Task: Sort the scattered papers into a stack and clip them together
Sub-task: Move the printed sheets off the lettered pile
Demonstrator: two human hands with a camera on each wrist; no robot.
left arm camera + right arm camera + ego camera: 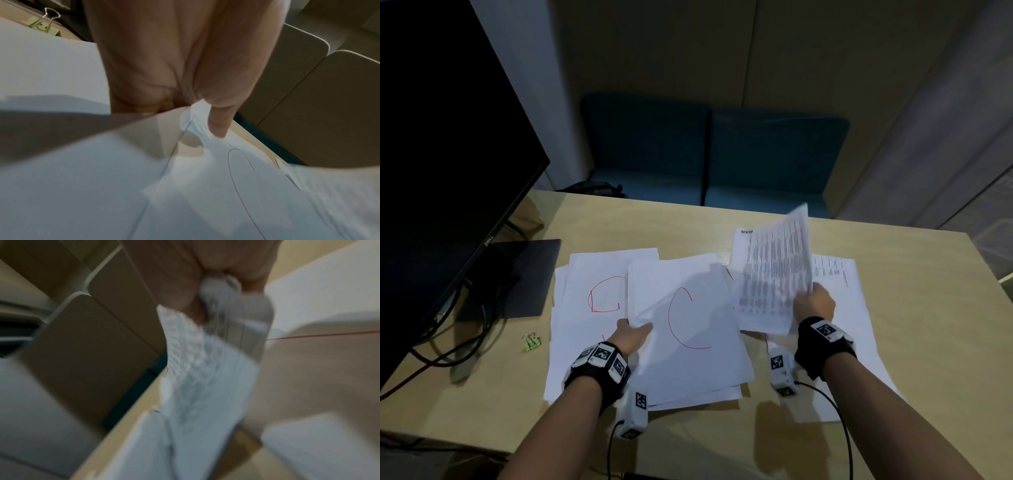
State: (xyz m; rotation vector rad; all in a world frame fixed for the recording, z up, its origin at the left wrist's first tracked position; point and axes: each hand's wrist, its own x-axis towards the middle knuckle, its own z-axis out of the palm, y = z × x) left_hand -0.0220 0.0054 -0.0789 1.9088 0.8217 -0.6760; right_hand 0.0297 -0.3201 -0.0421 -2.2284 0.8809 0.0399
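White papers lie spread over the wooden table (722, 442). My left hand (634, 334) pinches the left edge of a sheet with a red curve (688, 329), thumb on top, lifting that edge a little; the left wrist view shows the thumb (220, 123) pressed on the red-curve sheet (236, 186). Beside it lies a sheet with a red outline (602, 294). My right hand (813, 301) grips printed pages (774, 274) raised off the table, blurred in the right wrist view as printed pages (205, 369). A green binder clip (531, 341) lies at the left, apart from the papers.
A dark monitor (441, 154) with its stand and cables (448, 342) fills the left side. More printed sheets (835, 274) lie under the right hand. Blue seats (722, 154) stand beyond the table's far edge. Bare wood shows near the front edge.
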